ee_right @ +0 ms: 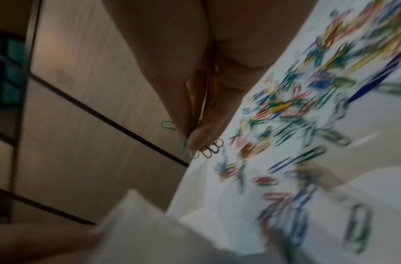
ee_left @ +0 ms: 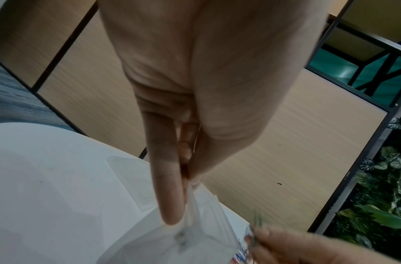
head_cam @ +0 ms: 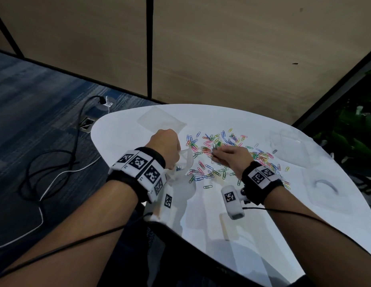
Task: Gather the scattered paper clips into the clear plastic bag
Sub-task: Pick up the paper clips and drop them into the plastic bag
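Observation:
Coloured paper clips [head_cam: 228,154] lie scattered over the middle of the white table [head_cam: 222,235]. My left hand [head_cam: 166,148] pinches the rim of the clear plastic bag [head_cam: 184,164], holding it up just left of the pile. A few clips show inside the bag [ee_left: 195,239]. My right hand [head_cam: 230,156] hovers over the pile and pinches a small bunch of clips [ee_right: 190,137] between thumb and fingertips, green ones sticking out. In the left wrist view my left hand's fingers [ee_left: 170,187] clamp the bag's edge, and the right hand [ee_left: 307,250] is close beside the bag's mouth.
Another clear bag [head_cam: 159,120] lies flat at the table's far left. More clear plastic pieces [head_cam: 292,148] sit at the right, one holding a dark curved item [head_cam: 325,184]. Cables [head_cam: 56,162] run across the carpet on the left. Wooden wall panels stand behind the table.

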### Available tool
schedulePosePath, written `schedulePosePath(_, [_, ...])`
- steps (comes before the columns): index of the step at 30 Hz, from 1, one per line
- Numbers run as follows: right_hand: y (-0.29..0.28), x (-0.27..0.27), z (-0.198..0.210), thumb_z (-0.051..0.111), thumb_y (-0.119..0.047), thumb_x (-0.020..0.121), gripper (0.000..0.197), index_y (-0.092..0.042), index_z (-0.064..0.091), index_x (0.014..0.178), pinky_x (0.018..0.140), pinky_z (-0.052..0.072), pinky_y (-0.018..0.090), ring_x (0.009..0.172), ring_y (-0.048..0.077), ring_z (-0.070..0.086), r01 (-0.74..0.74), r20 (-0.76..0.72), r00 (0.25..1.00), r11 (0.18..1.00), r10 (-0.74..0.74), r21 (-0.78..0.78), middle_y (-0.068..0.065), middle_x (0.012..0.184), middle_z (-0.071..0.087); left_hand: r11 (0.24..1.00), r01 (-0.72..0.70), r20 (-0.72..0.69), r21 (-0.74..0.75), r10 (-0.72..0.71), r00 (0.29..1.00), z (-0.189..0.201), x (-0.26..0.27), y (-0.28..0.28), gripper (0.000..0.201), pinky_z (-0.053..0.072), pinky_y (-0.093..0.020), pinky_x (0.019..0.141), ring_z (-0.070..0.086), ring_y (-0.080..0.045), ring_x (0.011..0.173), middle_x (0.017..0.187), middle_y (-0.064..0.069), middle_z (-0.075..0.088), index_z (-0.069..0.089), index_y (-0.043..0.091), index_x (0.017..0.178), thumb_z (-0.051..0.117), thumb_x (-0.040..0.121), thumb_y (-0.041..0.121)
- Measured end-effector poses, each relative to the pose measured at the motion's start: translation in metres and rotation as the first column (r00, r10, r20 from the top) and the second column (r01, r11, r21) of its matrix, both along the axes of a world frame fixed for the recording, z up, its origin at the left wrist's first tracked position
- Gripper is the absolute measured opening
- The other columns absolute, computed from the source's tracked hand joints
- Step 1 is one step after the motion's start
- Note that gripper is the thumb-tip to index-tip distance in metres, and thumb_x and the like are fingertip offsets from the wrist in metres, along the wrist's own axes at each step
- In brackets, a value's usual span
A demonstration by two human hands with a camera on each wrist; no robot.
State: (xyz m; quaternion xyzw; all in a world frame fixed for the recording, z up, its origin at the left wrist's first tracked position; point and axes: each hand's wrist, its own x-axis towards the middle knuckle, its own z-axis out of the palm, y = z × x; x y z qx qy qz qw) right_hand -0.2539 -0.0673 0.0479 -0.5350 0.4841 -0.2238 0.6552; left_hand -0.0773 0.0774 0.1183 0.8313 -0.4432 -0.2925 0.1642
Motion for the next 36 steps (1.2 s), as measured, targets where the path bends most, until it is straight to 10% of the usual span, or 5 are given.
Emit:
schedulePosePath(6, [0.04, 0.031, 0.033, 0.064, 0.002, 0.087, 0.012, 0.005, 0.068, 0.097, 0.082, 0.058, 0.023, 0.082, 0.019, 0.072, -0.215, 0.275, 0.945, 0.969, 0.176, 0.12, 0.012, 0.09, 0.073, 0.998, -0.025, -0.011, -0.048, 0.025, 1.0, -0.003, -0.005, -0.002, 0.03, 0.061, -0.038, 0.088, 0.074, -0.031, 0.091, 0.096, -0.016, 0.076, 0.076, 0.008, 0.11, 0.06, 0.088, -0.003])
schedulePosePath(11, [0.058, 0.043, 0.019, 0.071, 0.006, 0.08, 0.014, -0.005, 0.076, 0.088, 0.087, 0.059, 0.037, 0.081, 0.026, 0.073, -0.346, -0.111, 0.937, 0.916, 0.33, -0.201, 0.017, 0.089, 0.075, 0.998, -0.025, -0.024, -0.064, 0.023, 0.999, -0.006, -0.007, -0.002, 0.022, 0.062, -0.038, 0.083, 0.075, -0.03, 0.086, 0.094, -0.016, 0.075, 0.077, 0.012, 0.096, 0.062, 0.087, -0.001])
schedulePosePath(20, [0.065, 0.054, 0.023, 0.068, -0.003, 0.075, 0.021, -0.019, 0.08, 0.082, 0.075, 0.055, 0.024, 0.074, 0.014, 0.07, -0.61, -0.57, 0.772, 0.58, 0.283, -0.539, 0.002, 0.08, 0.077, 0.997, -0.029, -0.047, -0.075, 0.026, 0.999, -0.008, -0.004, -0.002, 0.031, 0.062, -0.04, 0.085, 0.075, -0.031, 0.087, 0.1, -0.017, 0.074, 0.073, 0.007, 0.113, 0.065, 0.085, -0.005])
schedulePosePath(30, [0.031, 0.04, 0.02, 0.052, 0.007, 0.085, 0.031, -0.013, 0.075, 0.08, 0.073, 0.06, 0.036, 0.073, 0.021, 0.071, -0.223, -0.207, 0.967, 0.882, 0.147, -0.415, 0.006, 0.083, 0.074, 0.996, -0.066, 0.005, -0.061, 0.066, 0.998, -0.004, 0.005, 0.002, 0.028, 0.061, -0.039, 0.088, 0.073, -0.033, 0.093, 0.101, -0.016, 0.075, 0.075, 0.006, 0.109, 0.06, 0.087, -0.004])
schedulePosePath(36, [0.031, 0.022, -0.035, 0.038, -0.028, 0.103, 0.046, -0.017, 0.038, 0.147, 0.114, 0.03, 0.035, 0.141, 0.023, 0.036, -0.861, -0.889, 0.373, 0.455, 0.266, -0.225, 0.004, 0.156, 0.034, 0.997, -0.057, 0.045, -0.048, 0.059, 0.997, -0.002, 0.007, 0.004, 0.031, 0.059, -0.037, 0.089, 0.071, -0.032, 0.099, 0.113, -0.015, 0.072, 0.075, 0.009, 0.111, 0.063, 0.085, -0.004])
